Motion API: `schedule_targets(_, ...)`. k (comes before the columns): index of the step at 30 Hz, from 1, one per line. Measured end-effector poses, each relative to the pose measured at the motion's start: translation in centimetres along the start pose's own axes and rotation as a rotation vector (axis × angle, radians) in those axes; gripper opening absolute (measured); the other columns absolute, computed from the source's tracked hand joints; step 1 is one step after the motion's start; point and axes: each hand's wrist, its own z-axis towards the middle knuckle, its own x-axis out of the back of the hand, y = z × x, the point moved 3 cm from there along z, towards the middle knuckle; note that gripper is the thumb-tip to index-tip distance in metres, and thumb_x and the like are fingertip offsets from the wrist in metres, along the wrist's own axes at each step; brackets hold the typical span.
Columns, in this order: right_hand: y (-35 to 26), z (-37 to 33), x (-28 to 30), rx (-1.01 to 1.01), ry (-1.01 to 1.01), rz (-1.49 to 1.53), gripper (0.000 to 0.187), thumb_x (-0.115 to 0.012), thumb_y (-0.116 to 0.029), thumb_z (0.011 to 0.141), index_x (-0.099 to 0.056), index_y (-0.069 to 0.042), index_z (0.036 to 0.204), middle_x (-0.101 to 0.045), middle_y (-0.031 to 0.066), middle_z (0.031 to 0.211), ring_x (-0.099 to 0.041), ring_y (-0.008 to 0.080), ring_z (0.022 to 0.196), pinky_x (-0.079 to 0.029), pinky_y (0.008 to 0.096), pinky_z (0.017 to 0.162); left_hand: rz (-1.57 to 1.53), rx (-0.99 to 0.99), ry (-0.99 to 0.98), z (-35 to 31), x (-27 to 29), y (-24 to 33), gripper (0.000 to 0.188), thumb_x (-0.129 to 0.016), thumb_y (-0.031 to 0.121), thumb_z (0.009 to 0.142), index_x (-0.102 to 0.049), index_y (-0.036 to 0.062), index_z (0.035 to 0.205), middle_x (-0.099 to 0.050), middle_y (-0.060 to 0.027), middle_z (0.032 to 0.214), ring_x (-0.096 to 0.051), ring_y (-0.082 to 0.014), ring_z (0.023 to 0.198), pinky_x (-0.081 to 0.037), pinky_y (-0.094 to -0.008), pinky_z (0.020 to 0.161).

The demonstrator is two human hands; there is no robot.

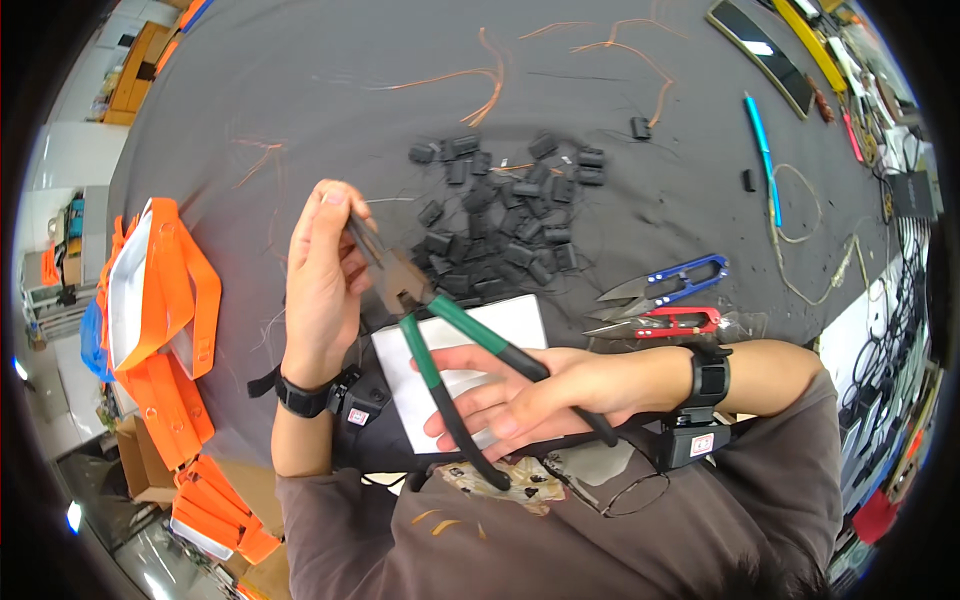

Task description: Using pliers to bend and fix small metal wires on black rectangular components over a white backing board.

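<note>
While half-spread right hand (565, 382) holds pliers (404, 284), left hand (323, 250) curls at tips (363, 236).

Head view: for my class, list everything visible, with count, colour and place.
Pliers: one, green-and-black handles, centre
Small blocks: dozens, black, heaped beyond pliers
Sheet: one, white, beneath pliers
Snips: two, one blue-handled, one red-handled, right of centre
Wires: several, copper-coloured, top
Phone: one, dark, top right
Pen: one, light blue, right
Straps: several, orange, left
Cables: many, mostly black, right edge
Cloth: one, dark grey, under blocks
Wrist devices: two, black, on wrists
Left grip: one, bare, at pliers' jaws
Right grip: one, bare, at pliers' handles
</note>
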Motion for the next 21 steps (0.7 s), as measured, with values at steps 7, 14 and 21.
schedule_targets(7,1.6,0.7,0.8,0.128,-0.007,-0.15,0.075,-0.052,0.002,0.087,-0.008,-0.009,0.146,-0.05,0.0109,0.12,-0.051,0.0151,0.109,-0.042,0.0278,0.088,0.035,-0.052,0.003,-0.7,-1.1,0.9,0.025,-0.042,0.029,0.099,-0.046,0.0105,0.083,-0.032,0.008,0.063,-0.024,0.0005,0.051,-0.019,-0.0168,0.041)
schedule_targets(14,1.5,0.2,0.5,0.142,0.04,-0.176,0.071,-0.051,0.0,0.089,-0.008,-0.008,0.146,-0.05,0.0112,0.119,-0.052,0.0153,0.108,-0.044,0.0281,0.084,-0.017,-0.008,0.025,-0.7,-2.2,0.7,0.026,-0.042,0.032,0.098,-0.048,0.012,0.082,-0.036,0.0075,0.061,-0.027,-0.0005,0.048,-0.022,-0.0169,0.041)
schedule_targets(21,1.7,0.5,1.0,0.108,0.043,0.062,0.071,-0.052,-0.005,0.09,-0.009,-0.011,0.146,-0.046,0.0119,0.127,-0.045,0.0206,0.12,-0.038,0.0364,0.099,0.017,0.082,-0.023,-0.4,-1.5,0.0,0.028,-0.041,0.034,0.097,-0.048,0.0126,0.081,-0.034,0.0081,0.056,-0.029,-0.001,0.044,-0.023,-0.0188,0.04)
